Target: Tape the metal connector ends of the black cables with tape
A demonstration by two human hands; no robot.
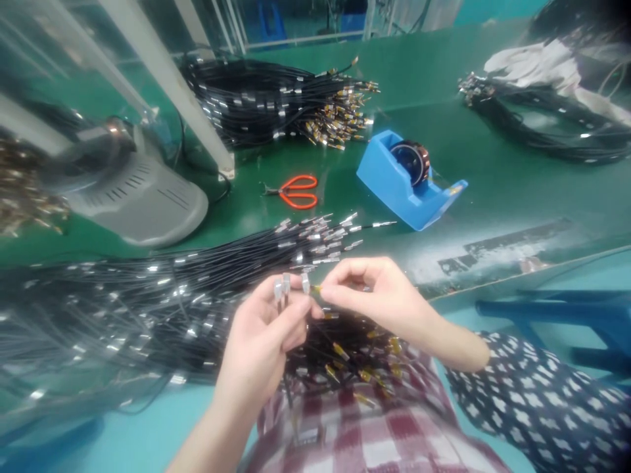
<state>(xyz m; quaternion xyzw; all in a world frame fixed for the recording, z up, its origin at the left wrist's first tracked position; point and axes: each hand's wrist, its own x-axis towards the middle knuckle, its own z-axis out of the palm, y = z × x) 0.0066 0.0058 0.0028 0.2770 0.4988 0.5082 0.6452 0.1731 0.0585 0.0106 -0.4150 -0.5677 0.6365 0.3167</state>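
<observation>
My left hand (261, 335) is closed around a few thin black cables, their silver connector tips (280, 288) sticking up between thumb and fingers. My right hand (379, 292) pinches one cable end with a small silver and gold tip (309, 286) right beside the left hand's tips. Both hands hover over a bunch of black cables with gold ends (355, 358) lying on a red-and-white checked cloth (365, 427) in my lap. A large bundle of black cables with silver tips (197, 276) spreads across the green table (493, 171) just behind the hands.
Orange-handled scissors (296, 191) and a blue tape dispenser (409, 180) lie beyond the bundle. Another pile of gold-tipped cables (286, 102) sits further back, and a cable coil (547, 125) at the right. A grey machine base (138, 197) stands at the left. A blue stool (557, 315) is to my right.
</observation>
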